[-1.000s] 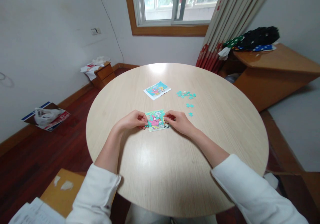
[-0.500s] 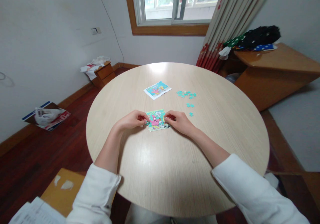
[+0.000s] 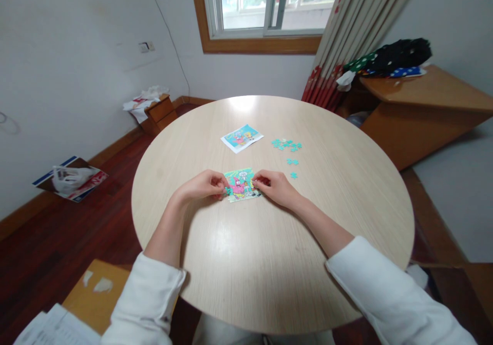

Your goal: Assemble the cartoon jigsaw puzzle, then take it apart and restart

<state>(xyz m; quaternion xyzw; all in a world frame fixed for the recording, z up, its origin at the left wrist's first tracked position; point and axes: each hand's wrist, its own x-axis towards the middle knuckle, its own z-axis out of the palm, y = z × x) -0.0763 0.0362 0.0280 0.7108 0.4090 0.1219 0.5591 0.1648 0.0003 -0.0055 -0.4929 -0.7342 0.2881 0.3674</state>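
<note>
A partly assembled cartoon jigsaw puzzle point(image 3: 243, 185) lies flat on the round wooden table point(image 3: 246, 263), showing a pink starfish figure on a teal ground. At its left edge my left hand point(image 3: 208, 185) pinches a small teal jigsaw piece point(image 3: 228, 191) between thumb and fingers. My right hand point(image 3: 275, 187) rests on the right side of the puzzle with its fingers bent together, covering part of the yellow figure. Whether those fingers grip the puzzle or only press on it is hard to see.
Beyond the puzzle lies a printed picture card point(image 3: 242, 138) with the same cartoon scene. Several loose teal pieces point(image 3: 287, 145) form a cluster to its right, with a few more pieces point(image 3: 292, 162) nearer me. A wooden cabinet point(image 3: 423, 98) stands at the right.
My left fingertips have shifted slightly, and more of the teal piece shows at the puzzle's left edge. My right hand stays in place.
</note>
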